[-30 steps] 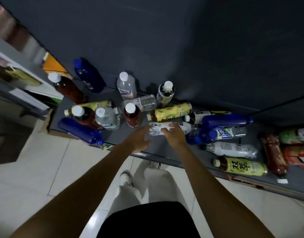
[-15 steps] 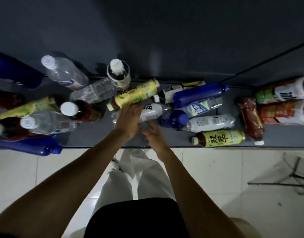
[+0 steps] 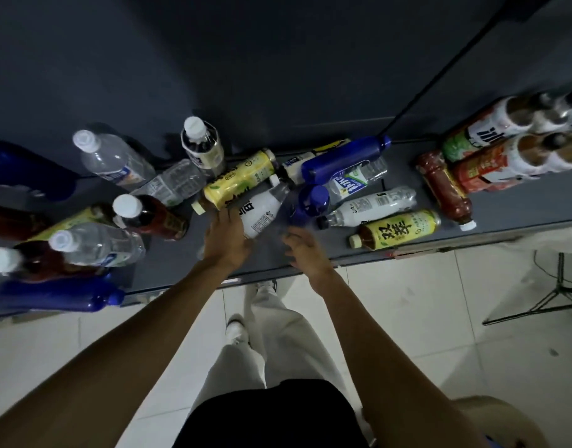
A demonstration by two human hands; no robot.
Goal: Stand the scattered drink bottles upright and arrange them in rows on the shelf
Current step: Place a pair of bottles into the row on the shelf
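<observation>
Shelf [image 3: 491, 218] edge runs just under both hands, left hand [image 3: 226, 237] grasping the tilted white-labelled bottle [image 3: 262, 211], right hand [image 3: 305, 250] loosely spread beside it, bare strip between, yellow bottle [image 3: 239, 181] and blue bottle [image 3: 310, 205] crowding beyond.

Matt grey shelf [image 3: 168, 270] under everything, smooth and dull. My left hand [image 3: 226, 237] is on the white bottle [image 3: 262, 211]: clear plastic with a glossy paper-like label. The blue bottles [image 3: 339, 156] shine like hard, slick plastic. The yellow-label bottle [image 3: 397, 227] carries a glossy wrap. The floor tiles [image 3: 423, 318] below look smooth and faintly glossy; my trousers [image 3: 278, 334] are soft pale cloth.
</observation>
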